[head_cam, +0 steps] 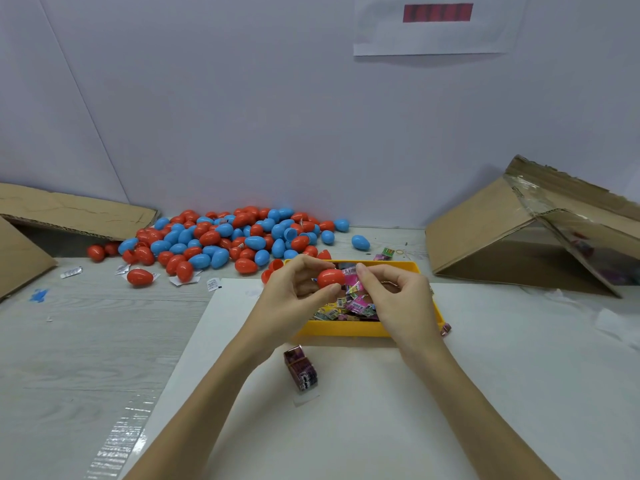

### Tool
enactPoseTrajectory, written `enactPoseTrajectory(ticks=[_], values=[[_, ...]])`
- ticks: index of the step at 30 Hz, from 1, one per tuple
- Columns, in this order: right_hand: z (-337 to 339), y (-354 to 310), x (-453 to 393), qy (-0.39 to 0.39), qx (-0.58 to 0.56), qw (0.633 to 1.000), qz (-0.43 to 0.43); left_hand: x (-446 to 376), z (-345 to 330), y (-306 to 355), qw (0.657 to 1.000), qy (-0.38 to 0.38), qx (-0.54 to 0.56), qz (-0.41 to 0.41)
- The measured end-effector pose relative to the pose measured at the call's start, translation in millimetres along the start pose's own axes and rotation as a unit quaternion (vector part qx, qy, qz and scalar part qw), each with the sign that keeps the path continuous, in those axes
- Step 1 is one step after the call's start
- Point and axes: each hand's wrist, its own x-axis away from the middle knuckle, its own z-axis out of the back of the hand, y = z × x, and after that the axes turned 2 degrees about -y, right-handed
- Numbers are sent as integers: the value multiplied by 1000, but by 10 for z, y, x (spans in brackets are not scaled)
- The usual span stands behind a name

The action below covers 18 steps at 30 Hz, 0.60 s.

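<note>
Pinching egg (330, 278) in left grip (294, 293), packet (350, 276) touching

Counts: heap of red and blue plastic eggs (221, 237) on the worktop, dozens of each colour, too packed for an exact tally. One red plastic egg (330, 278) in left hand (294, 289). One pink foil packet (350, 279) in right hand (398, 296). One yellow plastic tray (346, 330). One banded packet bundle (301, 370). Two brown cardboard boxes (485, 233).

Bright, even overhead light; soft shadows beneath the forearms, glare on tape (117, 441) lower left, wide-angle bending at edges.
</note>
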Motion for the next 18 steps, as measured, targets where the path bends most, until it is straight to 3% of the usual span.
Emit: enactPoseTrajectory(ticks=[5,12,18], values=[[-5,14,11,-8,-7,1000,6,-2,-17,2,1000,0,-5,-16],[-33,-15,36,-74,-101,990,-58,12,-40,0,999,10,-9,-40],[-22,-53,52,-62,-59,996,-37,-26,-15,-23,997,47,-37,-43]])
